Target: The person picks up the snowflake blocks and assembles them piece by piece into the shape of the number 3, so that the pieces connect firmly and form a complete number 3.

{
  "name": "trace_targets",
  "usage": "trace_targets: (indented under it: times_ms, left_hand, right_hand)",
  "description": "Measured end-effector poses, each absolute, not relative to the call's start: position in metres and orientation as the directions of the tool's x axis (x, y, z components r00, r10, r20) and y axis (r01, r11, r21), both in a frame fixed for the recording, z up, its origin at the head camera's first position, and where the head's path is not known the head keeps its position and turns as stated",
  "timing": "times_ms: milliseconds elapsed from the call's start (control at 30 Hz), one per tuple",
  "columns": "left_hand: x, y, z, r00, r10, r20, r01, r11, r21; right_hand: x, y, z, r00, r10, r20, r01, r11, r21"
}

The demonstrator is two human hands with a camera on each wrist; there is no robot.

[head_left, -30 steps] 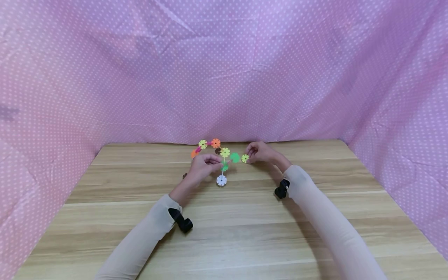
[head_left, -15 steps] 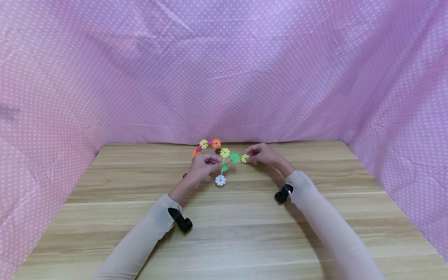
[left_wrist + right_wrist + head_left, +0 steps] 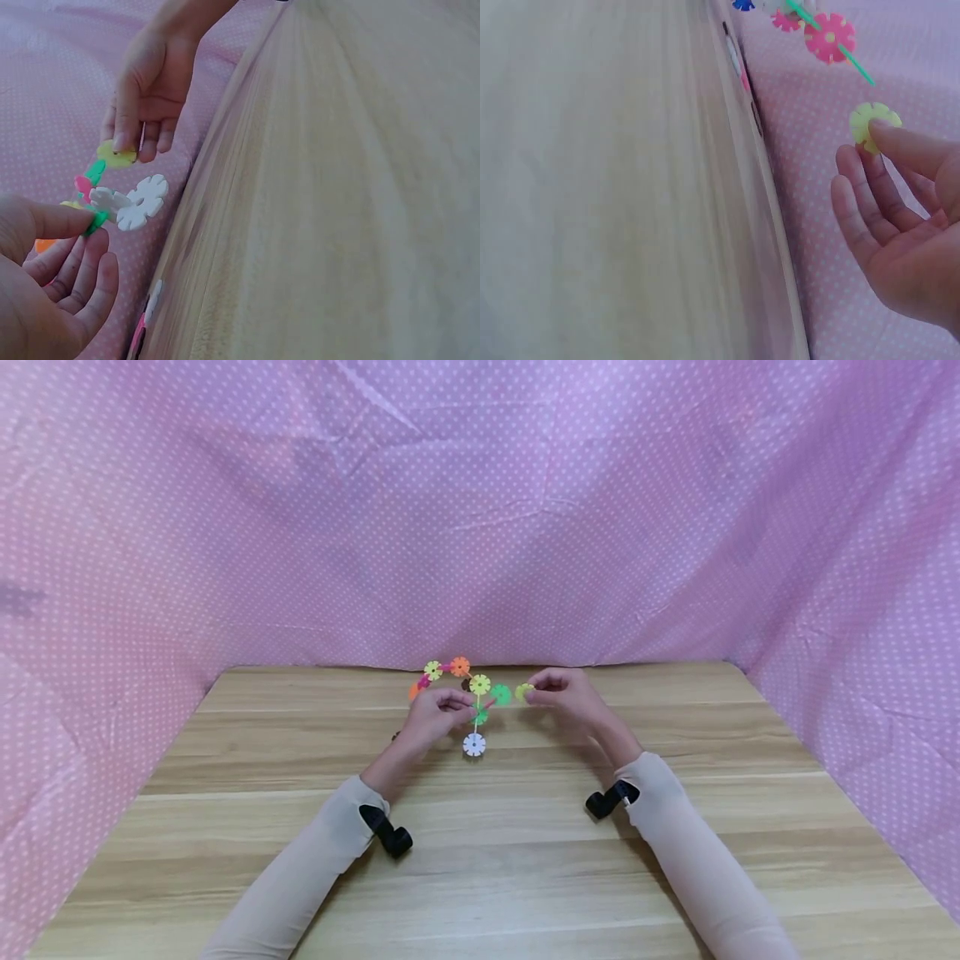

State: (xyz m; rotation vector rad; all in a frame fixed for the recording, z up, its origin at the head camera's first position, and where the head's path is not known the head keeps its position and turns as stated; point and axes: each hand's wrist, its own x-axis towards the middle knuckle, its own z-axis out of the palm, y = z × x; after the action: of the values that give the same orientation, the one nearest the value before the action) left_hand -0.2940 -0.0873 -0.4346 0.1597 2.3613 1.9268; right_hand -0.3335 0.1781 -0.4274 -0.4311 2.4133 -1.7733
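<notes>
My left hand pinches a green slotted disc between thumb and forefinger. This disc belongs to a chain of joined slotted plastic discs. A white disc hangs at its near end, and yellow and orange discs curve away behind the left hand. Another green disc sticks out to the right, joined through a pink disc. My right hand pinches a loose yellow disc by its edge, a small gap away from that outer green disc. The right thumb covers part of it.
Dark brown discs lie on the wooden table, partly hidden by the left hand and the chain. A pink dotted cloth closes off the back and sides. Black cameras sit on both wrists.
The right wrist and forearm have come down and nearer while the right hand turned. Its yellow disc has tilted and risen slightly. The left hand and chain have barely shifted.
</notes>
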Motion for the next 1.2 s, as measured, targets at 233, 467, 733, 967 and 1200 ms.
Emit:
trace_targets:
  times_ms: [233,467,733,967,1200]
  left_hand:
    - [-0.292,-0.087,-0.432,-0.992,0.124,0.004,0.028,0.193,0.981]
    - [-0.294,-0.086,-0.434,-0.993,0.121,0.009,0.029,0.16,0.987]
    - [-0.294,-0.086,-0.435,-0.993,0.121,-0.007,0.01,0.143,0.99]
    - [-0.293,-0.087,-0.433,-0.989,0.147,0.002,0.022,0.133,0.991]
    - [-0.292,-0.089,-0.431,-0.988,0.147,0.048,0.069,0.145,0.987]
  right_hand:
    - [-0.325,0.172,-0.423,-0.956,-0.263,0.129,-0.187,0.21,-0.96]
    - [-0.321,0.167,-0.422,-0.942,-0.249,0.225,-0.279,0.212,-0.936]
    - [-0.317,0.159,-0.421,-0.917,-0.242,0.317,-0.373,0.238,-0.897]
    - [-0.315,0.156,-0.418,-0.895,-0.26,0.362,-0.425,0.25,-0.87]
    - [-0.311,0.158,-0.412,-0.856,-0.307,0.417,-0.487,0.203,-0.85]
